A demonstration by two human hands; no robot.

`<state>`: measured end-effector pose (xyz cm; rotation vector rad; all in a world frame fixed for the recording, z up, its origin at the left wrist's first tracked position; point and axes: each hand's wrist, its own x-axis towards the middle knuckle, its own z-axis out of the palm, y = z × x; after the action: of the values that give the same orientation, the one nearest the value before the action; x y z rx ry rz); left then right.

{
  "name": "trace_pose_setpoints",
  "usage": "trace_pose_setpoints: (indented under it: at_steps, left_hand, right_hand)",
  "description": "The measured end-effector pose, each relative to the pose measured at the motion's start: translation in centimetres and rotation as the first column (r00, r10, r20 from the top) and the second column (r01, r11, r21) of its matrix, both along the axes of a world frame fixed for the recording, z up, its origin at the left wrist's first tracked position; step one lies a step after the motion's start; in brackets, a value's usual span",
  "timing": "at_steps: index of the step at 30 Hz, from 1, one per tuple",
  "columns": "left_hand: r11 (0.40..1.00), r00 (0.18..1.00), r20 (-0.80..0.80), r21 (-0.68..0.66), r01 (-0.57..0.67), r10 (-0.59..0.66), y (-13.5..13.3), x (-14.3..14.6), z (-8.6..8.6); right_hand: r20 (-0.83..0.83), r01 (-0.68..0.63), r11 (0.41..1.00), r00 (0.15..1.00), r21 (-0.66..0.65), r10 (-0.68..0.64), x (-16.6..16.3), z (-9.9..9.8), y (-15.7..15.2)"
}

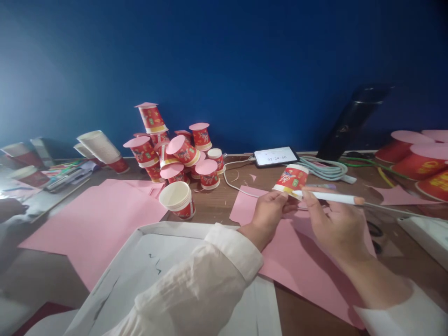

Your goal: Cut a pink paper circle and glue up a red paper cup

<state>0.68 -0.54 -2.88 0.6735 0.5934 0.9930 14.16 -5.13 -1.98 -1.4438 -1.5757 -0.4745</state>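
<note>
I log left hand [269, 212] fingers [281, 196] clamped on 1 red cup [291, 178], right hand [336, 228] at 3 o'clock pinching white pencil [329, 197], pink paper [297, 266] beneath, cup pile [175, 151] at 10 o'clock.

Dim, soft-focus wide-angle view; edges stretched and blurred, glare at the left.

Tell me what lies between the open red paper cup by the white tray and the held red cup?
Head view: brown wooden tabletop, a thin white cable crossing it, then the edge of a pink paper sheet.
</note>
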Motion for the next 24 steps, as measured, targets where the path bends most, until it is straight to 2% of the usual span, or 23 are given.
trace_pose_setpoints:
  at_steps: [12,16,24]
  left_hand:
    - [1.000,1.000,-0.002,-0.008,-0.001,0.001,-0.02,0.02,0.06]
    - [1.000,1.000,-0.020,-0.024,-0.015,0.014,-0.02,-0.02,0.17]
    - [1.000,0.997,-0.065,-0.013,0.027,-0.028,-0.12,-0.12,0.30]
  right_hand:
    - [0.028,0.048,0.999,0.998,0.006,-0.048,-0.08,-0.11,0.07]
    - [0.038,-0.003,1.000,0.999,0.013,0.003,0.04,-0.03,0.15]
    - [-0.082,0.049,0.999,0.995,-0.008,-0.049,-0.07,0.47,-0.30]
